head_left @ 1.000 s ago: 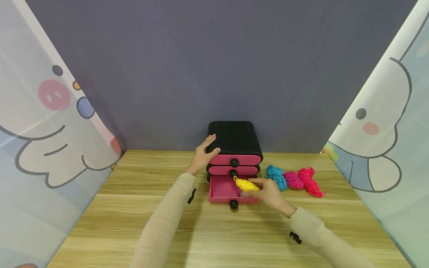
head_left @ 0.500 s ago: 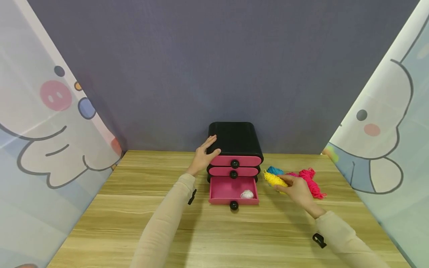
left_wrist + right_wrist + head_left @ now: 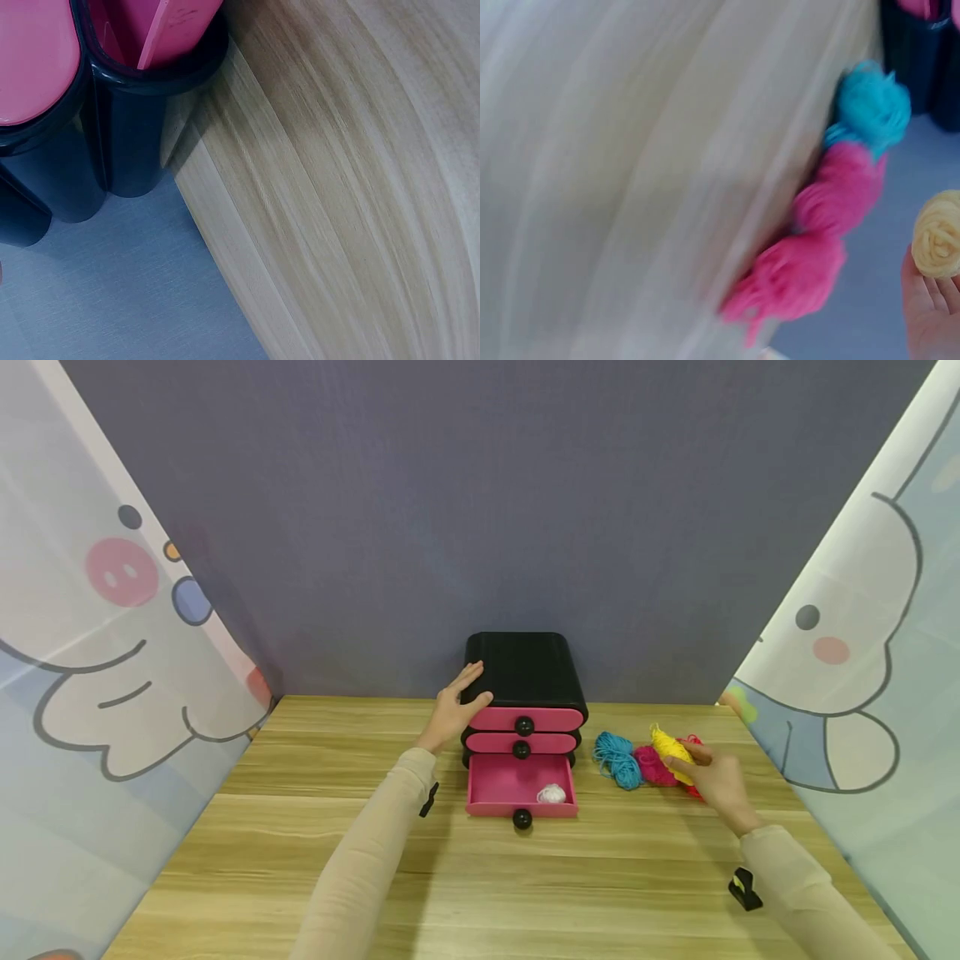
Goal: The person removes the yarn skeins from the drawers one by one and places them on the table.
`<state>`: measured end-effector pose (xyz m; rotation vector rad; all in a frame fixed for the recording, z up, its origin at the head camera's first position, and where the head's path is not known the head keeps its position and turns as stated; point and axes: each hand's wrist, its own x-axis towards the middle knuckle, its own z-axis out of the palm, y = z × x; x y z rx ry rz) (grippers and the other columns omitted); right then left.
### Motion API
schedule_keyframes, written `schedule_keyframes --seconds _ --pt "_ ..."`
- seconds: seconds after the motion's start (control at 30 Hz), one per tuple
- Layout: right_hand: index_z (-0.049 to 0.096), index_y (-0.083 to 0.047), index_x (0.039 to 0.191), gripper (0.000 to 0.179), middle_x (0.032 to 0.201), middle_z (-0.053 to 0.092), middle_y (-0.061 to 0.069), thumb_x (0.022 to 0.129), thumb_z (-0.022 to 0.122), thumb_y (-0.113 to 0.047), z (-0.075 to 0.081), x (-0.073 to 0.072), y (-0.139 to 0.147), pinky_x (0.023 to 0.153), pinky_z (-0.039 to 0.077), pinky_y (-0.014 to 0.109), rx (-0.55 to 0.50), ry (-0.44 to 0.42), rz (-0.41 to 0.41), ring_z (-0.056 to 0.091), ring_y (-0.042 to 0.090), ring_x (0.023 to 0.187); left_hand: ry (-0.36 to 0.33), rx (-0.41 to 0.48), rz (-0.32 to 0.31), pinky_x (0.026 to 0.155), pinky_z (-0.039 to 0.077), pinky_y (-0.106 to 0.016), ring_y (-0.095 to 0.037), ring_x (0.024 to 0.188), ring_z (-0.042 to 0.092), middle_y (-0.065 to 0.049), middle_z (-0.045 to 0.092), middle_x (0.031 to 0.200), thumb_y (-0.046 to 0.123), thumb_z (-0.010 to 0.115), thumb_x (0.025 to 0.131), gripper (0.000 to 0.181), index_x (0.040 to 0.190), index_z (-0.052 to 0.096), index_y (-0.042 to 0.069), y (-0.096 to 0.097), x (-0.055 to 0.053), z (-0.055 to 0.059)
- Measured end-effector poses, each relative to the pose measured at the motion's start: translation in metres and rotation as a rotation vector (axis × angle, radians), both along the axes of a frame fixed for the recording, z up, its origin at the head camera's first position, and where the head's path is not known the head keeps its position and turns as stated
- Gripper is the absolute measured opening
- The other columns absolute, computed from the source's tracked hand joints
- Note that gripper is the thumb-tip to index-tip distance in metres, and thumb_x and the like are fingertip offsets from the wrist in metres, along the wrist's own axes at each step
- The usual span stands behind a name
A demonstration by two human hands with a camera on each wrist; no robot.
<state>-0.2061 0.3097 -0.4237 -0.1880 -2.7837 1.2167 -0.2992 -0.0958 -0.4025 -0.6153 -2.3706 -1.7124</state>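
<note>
My right hand [image 3: 718,781] pinches a yellow yarn skein [image 3: 671,752] between thumb and fingers, over the row of yarn on the table. In the right wrist view, the yellow skein looks pale at the right edge. That row holds a blue skein [image 3: 618,760], a magenta skein [image 3: 654,766] and a red skein [image 3: 795,277], which is largely covered in the head view. With fingers spread, my left hand [image 3: 450,714] rests on the upper left edge of a black drawer cabinet [image 3: 521,668]. Its bottom pink drawer [image 3: 502,781] is pulled out, holding a small white yarn ball [image 3: 552,793].
The upper drawers are closed, with round black knobs [image 3: 524,726]. The cabinet stands near the back of a wooden table [image 3: 375,877], before a grey panel [image 3: 510,510]. Cartoon-printed curtains [image 3: 825,710] hang at both sides.
My right hand has carried the yellow skein from above the pulled-out drawer rightward, past the blue skein, to over the red one. The white ball has come into view. My left hand stays put.
</note>
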Motion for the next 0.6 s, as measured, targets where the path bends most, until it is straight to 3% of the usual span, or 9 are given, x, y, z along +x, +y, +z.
schedule_keyframes --seconds 0.2,0.33,0.4,0.5,0.6 --pt "0.039 0.005 0.136 0.073 0.132 0.042 0.029 0.088 0.055 -0.046 -0.010 -0.004 0.024 0.070 0.042 0.018 -0.061 -0.047 -0.087 0.043 0.037 0.120 -0.006 -0.021 0.007 0.112 0.015 -0.047 -0.005 0.140 0.015 0.007 0.028 0.150 0.037 0.062 0.086 0.061 0.141 0.038 0.023 -0.001 0.000 0.001" --pt "0.037 0.005 0.137 0.071 0.132 0.041 0.031 0.089 0.055 -0.043 -0.016 -0.006 0.037 0.062 0.049 0.019 -0.128 -0.030 -0.124 0.061 0.013 0.091 -0.020 -0.005 -0.012 0.112 0.014 -0.049 -0.013 0.141 0.015 0.000 0.027 0.151 0.032 0.062 0.087 0.062 0.141 0.038 0.015 0.000 0.008 0.010" --pt "0.038 0.005 0.137 0.070 0.132 0.041 0.032 0.089 0.056 -0.042 -0.019 -0.007 0.042 0.060 0.049 0.016 -0.135 -0.014 -0.142 0.058 -0.004 0.076 -0.021 0.008 -0.023 0.112 0.013 -0.051 -0.018 0.142 0.014 -0.006 0.026 0.151 0.027 0.062 0.088 0.062 0.141 0.037 0.009 0.000 0.014 0.016" --pt "0.041 0.005 0.135 0.068 0.130 0.043 0.031 0.088 0.056 -0.042 -0.023 -0.007 0.046 0.059 0.046 0.012 -0.129 0.000 -0.179 0.054 -0.005 0.078 -0.021 0.017 -0.030 0.112 0.012 -0.051 -0.022 0.142 0.014 -0.009 0.026 0.151 0.022 0.061 0.088 0.060 0.141 0.036 0.006 0.001 0.021 0.024" --pt "0.043 0.005 0.133 0.067 0.131 0.045 0.029 0.088 0.056 -0.043 -0.028 -0.007 0.051 0.059 0.039 0.007 -0.098 -0.021 -0.226 0.049 0.005 0.091 -0.012 0.011 -0.031 0.112 0.012 -0.052 -0.022 0.142 0.013 -0.009 0.026 0.151 0.023 0.062 0.088 0.061 0.141 0.036 0.006 0.000 0.019 0.021"
